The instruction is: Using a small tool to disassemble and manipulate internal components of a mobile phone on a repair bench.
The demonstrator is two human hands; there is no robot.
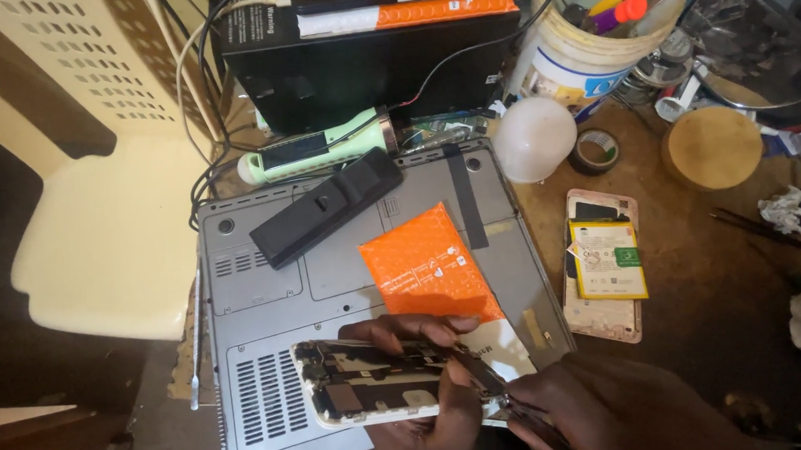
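Observation:
My left hand (429, 381) grips an opened white phone body (364, 385), inner side up, above an upturned grey laptop (265, 289). Its fingers wrap over the phone's right end. My right hand (607, 412) holds metal tweezers (484, 373) whose tips reach into the phone's open frame. An orange bubble-wrap pouch (426, 270) lies on the laptop just beyond the phone. A second opened phone with a yellow battery (607, 263) lies on the brown table to the right.
A black oblong pack (325, 206) and a green torch (317, 147) lie at the laptop's far edge, before a black box (372, 60). A white bucket of tools (606, 27), a white dome (534, 138), tape (593, 151) and a round wooden lid (711, 148) stand behind. A cream plastic chair (103, 206) is left.

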